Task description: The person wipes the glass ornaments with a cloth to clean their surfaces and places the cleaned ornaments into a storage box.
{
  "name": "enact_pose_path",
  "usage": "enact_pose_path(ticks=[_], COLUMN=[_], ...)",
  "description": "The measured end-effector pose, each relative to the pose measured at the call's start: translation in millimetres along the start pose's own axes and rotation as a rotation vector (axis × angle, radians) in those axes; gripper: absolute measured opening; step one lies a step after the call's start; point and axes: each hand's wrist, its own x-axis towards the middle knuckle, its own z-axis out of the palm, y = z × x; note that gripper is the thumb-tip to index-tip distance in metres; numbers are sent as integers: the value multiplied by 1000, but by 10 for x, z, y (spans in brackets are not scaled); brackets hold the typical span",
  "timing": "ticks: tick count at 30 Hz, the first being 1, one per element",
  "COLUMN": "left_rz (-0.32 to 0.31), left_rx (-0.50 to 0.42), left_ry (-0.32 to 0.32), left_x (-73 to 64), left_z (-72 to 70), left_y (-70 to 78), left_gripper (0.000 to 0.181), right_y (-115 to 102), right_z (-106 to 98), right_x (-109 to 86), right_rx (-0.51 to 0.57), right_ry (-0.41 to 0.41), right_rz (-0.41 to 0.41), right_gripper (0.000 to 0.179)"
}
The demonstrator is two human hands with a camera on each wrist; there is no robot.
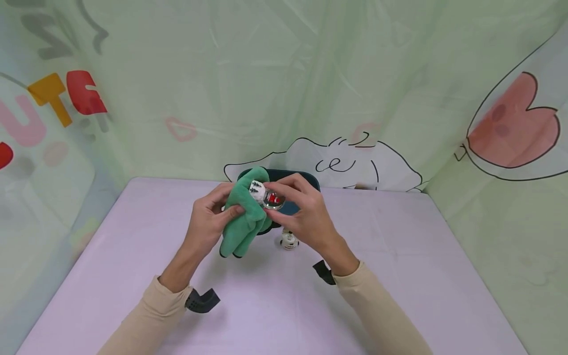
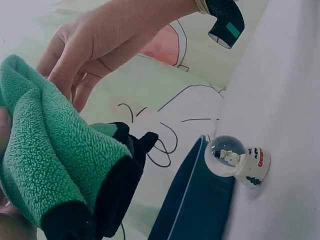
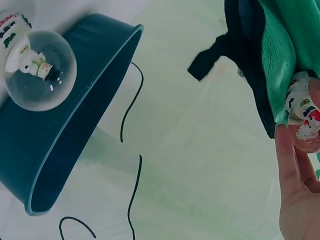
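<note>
In the head view my left hand [image 1: 206, 219] grips a green cloth [image 1: 244, 212] with dark edging, its thumb on the front of the folds. My right hand [image 1: 306, 209] pinches a small snow globe [image 1: 272, 198] with a white base and a red figure inside. The globe's base touches the cloth. In the right wrist view, fingers [image 3: 286, 160] hold this snow globe [image 3: 302, 107] against the fabric. A second snow globe [image 2: 240, 159], with a snowman inside, stands upright on the table below the hands.
A dark blue basin [image 1: 293, 208] stands behind the hands near the table's back edge, partly hidden by them. The pale lilac table [image 1: 399, 276] meets a light green curtain [image 1: 266, 88] printed with drawings. Black camera mounts [image 1: 201, 301] stick out from both wrists.
</note>
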Motion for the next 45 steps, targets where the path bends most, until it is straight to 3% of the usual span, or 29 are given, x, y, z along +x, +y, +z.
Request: enact_pose_path(ticks=[11, 24, 28, 35, 45], left_rz=[0, -18, -48, -76, -76], left_rx=[-16, -21, -15, -64, -72], left_ry=[-14, 0, 13, 27, 24], left_x=[-12, -10, -11, -3, -6], left_z=[-4, 4, 8, 17, 4], left_y=[-26, -8, -4, 13, 32], left_gripper=[47, 47, 47, 48, 48], right_y=[-14, 11, 24, 52, 42], right_z=[-41, -66, -73, -106, -184], right_x=[-1, 5, 5, 20, -10], right_rx=[-128, -148, -75, 187, 243], right_ry=[0, 53, 49, -32, -141], right_rz=[-5, 16, 26, 29, 59], right_gripper=[48, 54, 56, 50, 56])
